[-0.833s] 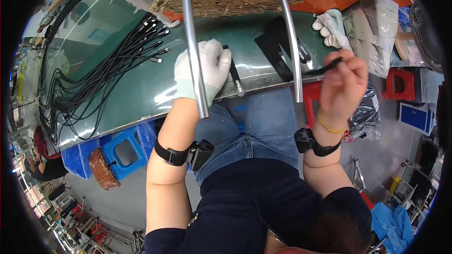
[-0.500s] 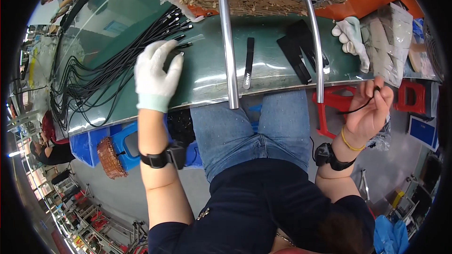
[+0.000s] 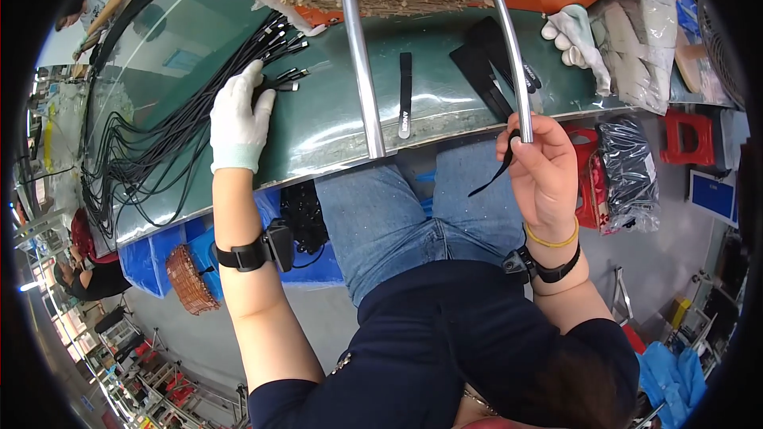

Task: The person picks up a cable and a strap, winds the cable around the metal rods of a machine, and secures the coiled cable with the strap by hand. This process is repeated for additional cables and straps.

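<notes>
My left hand (image 3: 238, 121), in a white glove, rests at the plug ends of a bundle of black cables (image 3: 171, 121) on the green table. Its thumb and fingers are apart, with dark cable ends (image 3: 292, 86) showing beside them. At the lower end of the right metal rod (image 3: 509, 44), my bare right hand (image 3: 544, 163) pinches a thin black strap (image 3: 499, 175), whose tail hangs down to the left. Another black strap (image 3: 405, 91) lies flat between the two rods, and more wide black straps (image 3: 481, 79) lie by the right rod.
The left metal rod (image 3: 359, 56) juts over the table edge. A white glove (image 3: 576, 44) and a plastic-wrapped package (image 3: 640, 44) lie at the right. Red stools (image 3: 683, 139) and a black plastic-wrapped bundle (image 3: 628, 175) stand below. A person (image 3: 99, 12) is at the far left.
My right hand has moved left with the black strap, up to the end of the right rod. My left hand has shifted slightly left, onto the cable ends.
</notes>
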Motion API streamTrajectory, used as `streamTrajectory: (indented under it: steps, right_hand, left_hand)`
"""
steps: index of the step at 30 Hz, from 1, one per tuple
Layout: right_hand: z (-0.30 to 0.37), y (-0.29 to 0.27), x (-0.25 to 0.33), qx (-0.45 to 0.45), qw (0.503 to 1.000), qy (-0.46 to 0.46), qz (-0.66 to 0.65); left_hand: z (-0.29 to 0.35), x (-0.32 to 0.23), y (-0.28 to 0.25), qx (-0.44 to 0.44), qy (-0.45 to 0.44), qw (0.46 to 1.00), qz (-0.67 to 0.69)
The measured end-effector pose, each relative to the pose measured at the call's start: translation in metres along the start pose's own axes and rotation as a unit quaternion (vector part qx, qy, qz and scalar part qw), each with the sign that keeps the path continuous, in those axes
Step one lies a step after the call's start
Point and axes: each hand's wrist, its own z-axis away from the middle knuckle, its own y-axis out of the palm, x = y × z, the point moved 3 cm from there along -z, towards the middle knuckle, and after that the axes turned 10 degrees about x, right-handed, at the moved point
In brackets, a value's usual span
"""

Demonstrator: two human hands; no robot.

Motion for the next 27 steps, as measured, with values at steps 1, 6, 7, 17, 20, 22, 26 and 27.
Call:
streamTrajectory:
  steps: [1,6,7,17,20,22,26,27]
  right_hand:
    - [0.001,-0.001,0.0,-0.001,1.0,0.003,-0.006]
    - [0.001,0.001,-0.002,-0.006,0.999,0.041,0.012]
    - [0.003,0.003,-0.004,-0.01,0.998,0.058,0.028]
    - [-0.007,0.031,-0.003,0.036,0.993,0.114,0.021]
    - [-0.007,0.035,0.001,0.064,0.992,0.096,0.058]
    - [-0.008,0.035,0.003,0.079,0.989,0.109,0.059]
    - [-0.011,0.035,0.017,0.166,0.952,0.08,0.243]
    - [-0.011,0.038,0.021,0.203,0.919,0.06,0.332]
  left_hand:
    - [-0.002,0.004,-0.002,0.028,-0.016,0.999,-0.009]
    - [-0.005,-0.006,-0.022,0.038,-0.024,0.997,0.055]
    - [-0.002,-0.017,-0.029,0.019,-0.01,0.995,0.097]
    - [0.034,-0.153,-0.006,0.178,0.077,0.864,0.464]
    - [0.036,-0.156,-0.003,0.172,0.066,0.856,0.483]
    - [0.036,-0.156,-0.002,0.171,0.058,0.857,0.483]
    - [0.035,-0.159,-0.005,0.195,0.051,0.854,0.48]
    - [0.034,-0.161,-0.008,0.221,0.062,0.847,0.48]
